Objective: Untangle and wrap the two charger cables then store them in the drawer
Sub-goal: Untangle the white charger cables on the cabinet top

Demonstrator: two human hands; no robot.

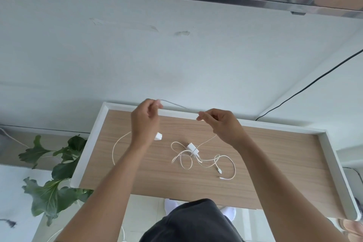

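Both grips pinch the same white lead. My left grip nips it at the fingertips and my right grip holds it between thumb and forefinger. Neither is spread, and the other fingers are curled. The first cable spans the gap between them, its long axis roughly 9 to 3 o'clock, lifted above the far edge of the tabletop.

From my right grip the lead drops toward 7 o'clock into the tangle, where a white charger brick sits among the loops of the second cable. That descent is what I judge the next move turns on. The knot lies below and just left of my right grip, which is the nearer one, so I would feed slack from that side.

A white plug shows just under my left grip at 5 o'clock; I cannot tell whether it hangs or rests. A slack loop curves out at 8 o'clock.

No drawer is in view. A leafy plant stands off the tabletop's left edge, and a black wire crosses the wall at 2 o'clock.
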